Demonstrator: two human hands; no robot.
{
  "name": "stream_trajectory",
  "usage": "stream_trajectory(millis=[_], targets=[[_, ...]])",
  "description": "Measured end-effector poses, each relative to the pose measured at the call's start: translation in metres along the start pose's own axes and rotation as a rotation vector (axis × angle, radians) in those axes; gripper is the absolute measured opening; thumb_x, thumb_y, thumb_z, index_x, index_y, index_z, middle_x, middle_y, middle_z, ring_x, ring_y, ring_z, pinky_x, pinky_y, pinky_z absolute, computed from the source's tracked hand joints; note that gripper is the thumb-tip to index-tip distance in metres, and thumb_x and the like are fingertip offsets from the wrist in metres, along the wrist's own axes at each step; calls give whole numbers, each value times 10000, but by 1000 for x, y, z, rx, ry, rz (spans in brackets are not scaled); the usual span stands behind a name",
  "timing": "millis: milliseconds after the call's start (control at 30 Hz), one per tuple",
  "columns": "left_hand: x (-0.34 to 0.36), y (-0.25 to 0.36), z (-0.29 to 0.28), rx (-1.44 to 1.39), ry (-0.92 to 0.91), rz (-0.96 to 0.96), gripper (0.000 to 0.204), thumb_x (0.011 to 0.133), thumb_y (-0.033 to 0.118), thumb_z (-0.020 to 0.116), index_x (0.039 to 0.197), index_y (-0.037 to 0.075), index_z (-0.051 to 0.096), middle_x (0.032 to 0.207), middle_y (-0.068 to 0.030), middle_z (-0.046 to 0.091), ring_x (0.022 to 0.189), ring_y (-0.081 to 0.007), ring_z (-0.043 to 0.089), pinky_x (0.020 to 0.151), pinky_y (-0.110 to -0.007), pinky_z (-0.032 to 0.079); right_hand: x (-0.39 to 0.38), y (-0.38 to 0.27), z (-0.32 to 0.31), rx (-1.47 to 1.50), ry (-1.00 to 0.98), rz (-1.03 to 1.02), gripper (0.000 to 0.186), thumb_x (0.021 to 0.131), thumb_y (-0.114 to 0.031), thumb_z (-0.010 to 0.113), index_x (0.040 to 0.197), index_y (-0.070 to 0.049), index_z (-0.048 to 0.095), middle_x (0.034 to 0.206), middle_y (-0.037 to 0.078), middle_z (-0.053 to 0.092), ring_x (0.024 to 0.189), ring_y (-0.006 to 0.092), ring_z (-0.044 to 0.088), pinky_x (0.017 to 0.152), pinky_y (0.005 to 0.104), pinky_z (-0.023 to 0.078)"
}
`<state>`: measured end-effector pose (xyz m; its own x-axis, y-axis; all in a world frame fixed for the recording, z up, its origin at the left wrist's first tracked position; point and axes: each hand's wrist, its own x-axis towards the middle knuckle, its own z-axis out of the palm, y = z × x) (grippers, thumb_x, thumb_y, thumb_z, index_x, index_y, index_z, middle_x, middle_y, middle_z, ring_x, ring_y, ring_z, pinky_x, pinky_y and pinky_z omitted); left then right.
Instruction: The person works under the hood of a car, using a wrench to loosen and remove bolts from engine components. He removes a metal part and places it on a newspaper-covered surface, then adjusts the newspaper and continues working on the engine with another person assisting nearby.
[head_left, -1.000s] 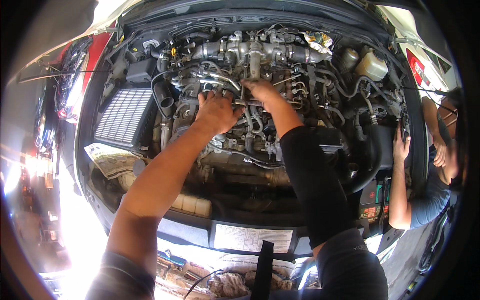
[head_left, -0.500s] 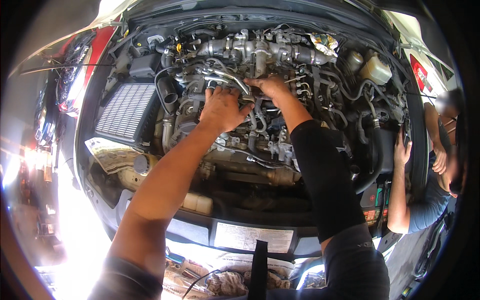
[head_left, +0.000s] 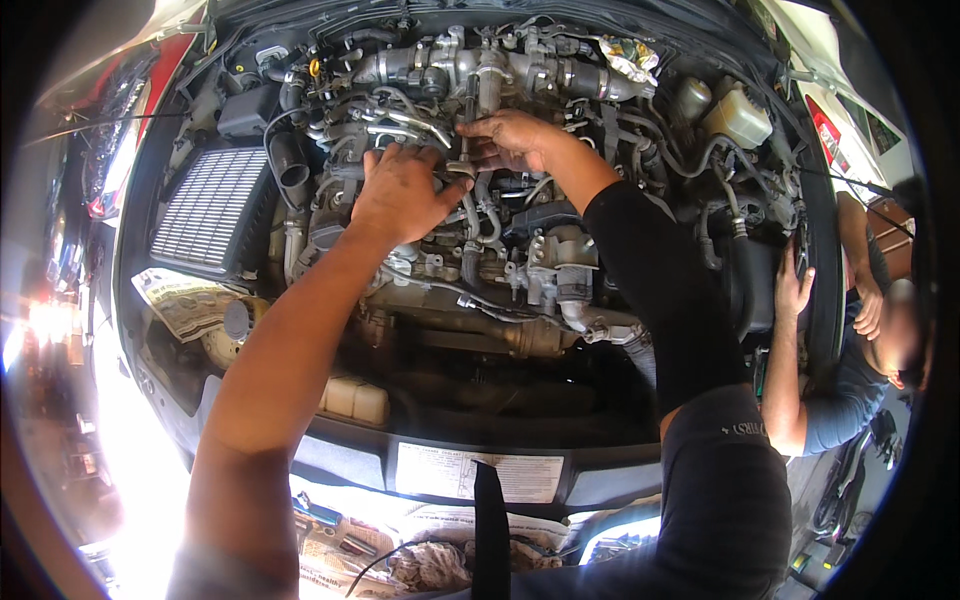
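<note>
My left hand [head_left: 405,195] reaches into the middle of an engine. Its fingers bend down just below bent metal pipes [head_left: 405,130], with the tips hidden and the thumb beside a small metal fitting [head_left: 459,170]. What they grip is hidden. Right of it, my right hand [head_left: 518,142] is open, index finger stretched toward an upright metal rod and the other fingers spread lower down. No object shows in that hand. Hoses [head_left: 470,262] run below the hands, left of a metal housing [head_left: 563,262].
A ribbed air filter [head_left: 210,205] sits at the left, near an open black duct [head_left: 290,170]. A pale reservoir [head_left: 738,118] stands far right. Another person's hand [head_left: 793,287] rests on the car's right edge. Newspaper and rags [head_left: 432,565] lie at the front.
The engine bay has shifted left and slightly up in view. My right hand's fingers have spread apart, and more of the metal housing shows under my right arm. My left hand stays in about the same place.
</note>
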<state>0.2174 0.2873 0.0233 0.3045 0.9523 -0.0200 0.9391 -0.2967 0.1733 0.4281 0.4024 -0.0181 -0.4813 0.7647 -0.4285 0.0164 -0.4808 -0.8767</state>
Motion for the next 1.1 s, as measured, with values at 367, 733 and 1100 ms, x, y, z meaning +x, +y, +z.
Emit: stream_trajectory(millis=[367,733,1100], targets=[[2,-2,4,-26,60,22,690,1036,632,598,1348,27,705,1374,-205,690,1383,-402,545,1217,-610,327,3,7,4,34,79,12,483,978,-343,852,1292,-9,701,1136,80,733,1040,216,729,897,398,649],[4,-2,7,-9,49,28,662,1008,646,659,1347,82,733,1267,-189,748,1333,-377,584,1208,-585,326,11,8,-1,38,75,-64,277,1022,-230,794,1177,-15,716,1113,114,760,988,239,770,870,406,677],[0,1,3,-2,69,20,670,1016,646,628,1336,69,745,1330,-215,727,1371,-394,569,1225,-586,296,2,4,0,-38,73,-48,395,996,-292,827,1217,14,710,1231,150,735,1052,278,762,941,403,658]])
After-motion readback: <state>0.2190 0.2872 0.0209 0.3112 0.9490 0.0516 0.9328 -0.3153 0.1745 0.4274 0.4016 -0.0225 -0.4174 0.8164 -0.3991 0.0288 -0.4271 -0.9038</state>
